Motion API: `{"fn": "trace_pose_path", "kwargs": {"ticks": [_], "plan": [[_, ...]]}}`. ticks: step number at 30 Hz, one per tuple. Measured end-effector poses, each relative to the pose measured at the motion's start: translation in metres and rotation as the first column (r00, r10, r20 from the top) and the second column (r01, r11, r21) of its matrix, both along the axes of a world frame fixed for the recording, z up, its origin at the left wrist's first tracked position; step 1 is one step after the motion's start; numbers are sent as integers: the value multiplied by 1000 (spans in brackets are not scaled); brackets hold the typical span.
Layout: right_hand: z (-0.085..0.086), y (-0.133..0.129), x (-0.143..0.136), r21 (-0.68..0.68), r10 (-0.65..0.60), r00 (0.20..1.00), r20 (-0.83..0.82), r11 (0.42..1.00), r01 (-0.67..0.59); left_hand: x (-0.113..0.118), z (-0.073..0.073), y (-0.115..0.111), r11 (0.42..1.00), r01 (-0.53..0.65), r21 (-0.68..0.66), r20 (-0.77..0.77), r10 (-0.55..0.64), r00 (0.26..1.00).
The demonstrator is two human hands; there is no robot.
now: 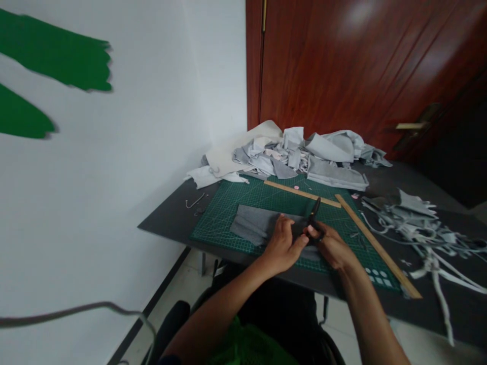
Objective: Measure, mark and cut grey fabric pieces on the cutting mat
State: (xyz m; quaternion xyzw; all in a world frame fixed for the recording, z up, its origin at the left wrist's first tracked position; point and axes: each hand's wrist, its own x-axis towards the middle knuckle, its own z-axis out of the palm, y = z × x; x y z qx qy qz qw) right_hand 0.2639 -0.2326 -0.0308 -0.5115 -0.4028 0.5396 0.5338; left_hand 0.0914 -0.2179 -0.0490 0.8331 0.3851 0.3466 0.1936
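A piece of grey fabric [249, 221] lies spread on the green cutting mat [215, 213]. My left hand [283, 247] rests on this fabric, its thumb stretched to the right, apart from the bent fingers. Close by on the right, my right hand [332, 246] is closed around the handles of black scissors [314, 215]. The blades point away from me, above the mat just past the fabric. Both hands cover part of the fabric, so its right end is partly hidden.
Two wooden rulers [300, 192] lie on the mat, one running down its right side. A heap of grey and white fabric scraps [281, 152] fills the back of the table. Grey strips and cords [426, 228] are piled at the right. Small white discs [376, 274] sit near the front.
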Motion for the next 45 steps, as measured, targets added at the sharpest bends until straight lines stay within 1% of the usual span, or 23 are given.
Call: {"fn": "trace_pose_path", "kwargs": {"ticks": [2, 4, 6, 9, 11, 14, 16, 19, 25, 30, 34, 37, 40, 43, 45], "plan": [[1, 0, -1, 2, 11, 999, 46, 1000, -11, -9, -1, -4, 999, -13, 47, -146, 20, 989], [0, 0, -4, 10, -2, 995, 102, 1000, 1, -24, -3, -10, 994, -14, 104, -305, 45, 951], [-2, 1, -6, 21, -21, 988, 155, 1000, 18, -44, -5, -17, 987, -64, 150, -392, 119, 912], [-5, 2, -7, 13, -21, 979, 203, 1000, 19, -77, -7, -30, 959, -194, 205, -435, 267, 860], [-7, 2, -7, 0, -16, 979, 205, 1000, 16, -94, -7, -38, 935, -266, 236, -450, 347, 823], [-9, 1, -5, -9, -19, 982, 189, 1000, 21, -107, -8, -48, 903, -346, 255, -459, 428, 778], [-9, 0, -4, -11, -24, 984, 178, 1000, 26, -109, -9, -51, 890, -368, 268, -456, 454, 765], [-9, 0, -5, -9, -26, 983, 180, 1000, 28, -106, -11, -52, 883, -369, 290, -454, 466, 759], [-6, -1, -8, 17, -59, 977, 205, 998, 56, -103, -14, -49, 898, -312, 311, -458, 429, 779], [-6, -1, -7, -25, -68, 984, 167, 997, 73, -99, -17, -52, 898, -264, 352, -478, 415, 774], [-6, -1, -3, -34, -76, 984, 161, 996, 83, -95, -18, -52, 901, -262, 347, -497, 413, 763], [-7, 0, 2, -60, -101, 982, 161, 992, 112, -96, -16, -49, 927, -207, 314, -520, 350, 779], [-10, 1, 5, -40, -114, 968, 225, 991, 126, -101, -12, -47, 955, -146, 260, -509, 264, 819], [-14, 1, 6, 13, -131, 943, 306, 991, 133, -103, -10, -47, 967, -132, 216, -477, 223, 850], [-15, 1, 6, 14, -141, 933, 330, 989, 145, -103, -9, -48, 969, -143, 202, -463, 223, 858]]}}
